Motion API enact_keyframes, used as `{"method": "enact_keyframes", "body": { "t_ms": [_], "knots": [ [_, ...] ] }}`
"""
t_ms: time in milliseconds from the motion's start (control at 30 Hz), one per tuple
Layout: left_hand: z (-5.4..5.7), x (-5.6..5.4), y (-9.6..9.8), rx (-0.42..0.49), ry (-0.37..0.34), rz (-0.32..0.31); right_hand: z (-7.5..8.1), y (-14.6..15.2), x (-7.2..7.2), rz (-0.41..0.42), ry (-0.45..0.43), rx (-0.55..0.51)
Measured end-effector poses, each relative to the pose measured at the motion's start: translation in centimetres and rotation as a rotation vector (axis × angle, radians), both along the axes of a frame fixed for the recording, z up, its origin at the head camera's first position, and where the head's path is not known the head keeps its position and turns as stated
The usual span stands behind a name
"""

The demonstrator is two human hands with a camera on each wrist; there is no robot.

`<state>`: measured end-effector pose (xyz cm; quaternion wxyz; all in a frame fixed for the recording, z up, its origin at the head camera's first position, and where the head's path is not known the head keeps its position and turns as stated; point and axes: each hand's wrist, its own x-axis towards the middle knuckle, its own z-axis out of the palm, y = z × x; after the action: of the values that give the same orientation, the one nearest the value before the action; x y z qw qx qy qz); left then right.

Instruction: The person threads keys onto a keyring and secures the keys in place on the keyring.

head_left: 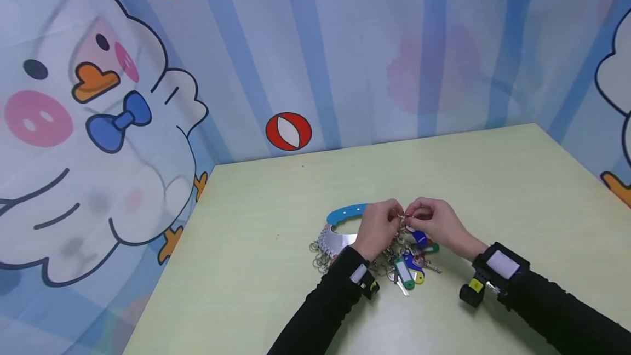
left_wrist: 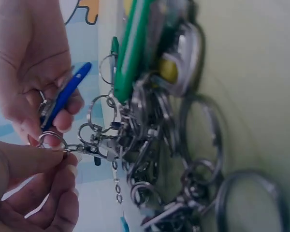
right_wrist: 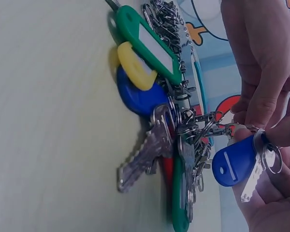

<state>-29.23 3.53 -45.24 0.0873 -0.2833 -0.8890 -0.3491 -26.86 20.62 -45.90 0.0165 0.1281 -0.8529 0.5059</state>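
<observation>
A key holder with a blue handle (head_left: 347, 212) and a metal plate (head_left: 339, 241) lies on the table, hung with many rings and clips. My left hand (head_left: 377, 228) is above its right part and pinches a small metal clip (left_wrist: 82, 150) between thumb and finger. Close beside it, my right hand (head_left: 436, 222) pinches a key ring (right_wrist: 256, 129) at that clip. A blue key tag (right_wrist: 234, 162) and a silver key (right_wrist: 253, 179) hang from this ring. Whether ring and clip are linked is hidden by the fingertips.
Below the hands lie a green tag (head_left: 404, 274), a yellow tag (right_wrist: 135, 66) and several silver keys (right_wrist: 147, 150) in a bunch. The pale table (head_left: 276, 289) reaches back to a blue striped cloth wall (head_left: 365, 59) with cartoon ducks.
</observation>
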Motion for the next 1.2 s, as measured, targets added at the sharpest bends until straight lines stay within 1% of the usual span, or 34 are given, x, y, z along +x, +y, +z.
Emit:
{"method": "enact_keyframes", "body": {
  "t_ms": [67, 167, 233, 333, 433, 533, 600, 667, 733, 833, 933, 1033, 1100, 1167, 1200],
  "knots": [
    [-0.16, -0.03, 0.04, 0.029, -0.023, 0.008, 0.0, -0.01, 0.07, 0.009, 0.001, -0.005],
    [-0.3, -0.17, 0.07, 0.07, -0.083, 0.033, -0.11, -0.07, 0.18, 0.028, 0.031, -0.008],
    [-0.33, -0.25, 0.04, 0.078, -0.098, 0.046, -0.21, -0.15, 0.21, 0.036, 0.052, -0.007],
    [-0.34, -0.26, -0.05, 0.057, -0.082, 0.034, -0.29, -0.2, 0.14, 0.039, 0.068, 0.002],
    [-0.33, -0.14, -0.14, 0.051, -0.038, -0.014, -0.17, -0.1, 0.04, 0.032, 0.063, 0.007],
    [-0.3, 0.06, -0.18, 0.059, 0.002, -0.05, 0.02, 0.12, 0.03, 0.032, 0.037, -0.001],
    [-0.32, 0.12, -0.19, 0.069, 0.016, -0.056, 0.07, 0.25, 0.06, 0.038, 0.016, -0.011],
    [-0.36, 0.11, -0.2, 0.079, 0.02, -0.047, 0.11, 0.29, 0.09, 0.046, 0.003, -0.02],
    [-0.44, 0.01, -0.19, 0.093, 0.005, -0.025, 0.1, 0.24, 0.09, 0.055, 0.007, -0.024],
    [-0.44, -0.09, -0.18, 0.109, -0.042, 0.004, 0.03, 0.11, 0.08, 0.061, 0.022, -0.021],
    [-0.36, -0.07, -0.17, 0.112, -0.082, 0.019, -0.02, 0.05, 0.06, 0.057, 0.021, -0.012],
    [-0.24, 0.11, -0.25, 0.115, -0.066, -0.014, -0.01, 0.06, 0.02, 0.052, 0.014, -0.013],
    [-0.25, 0.18, -0.28, 0.108, -0.035, -0.036, 0.0, 0.11, -0.01, 0.052, 0.007, -0.018],
    [-0.27, 0.23, -0.3, 0.108, -0.01, -0.05, 0.01, 0.17, -0.01, 0.052, 0.0, -0.024],
    [-0.28, 0.24, -0.31, 0.112, -0.008, -0.051, 0.02, 0.19, -0.01, 0.054, -0.005, -0.027]
  ]
}}
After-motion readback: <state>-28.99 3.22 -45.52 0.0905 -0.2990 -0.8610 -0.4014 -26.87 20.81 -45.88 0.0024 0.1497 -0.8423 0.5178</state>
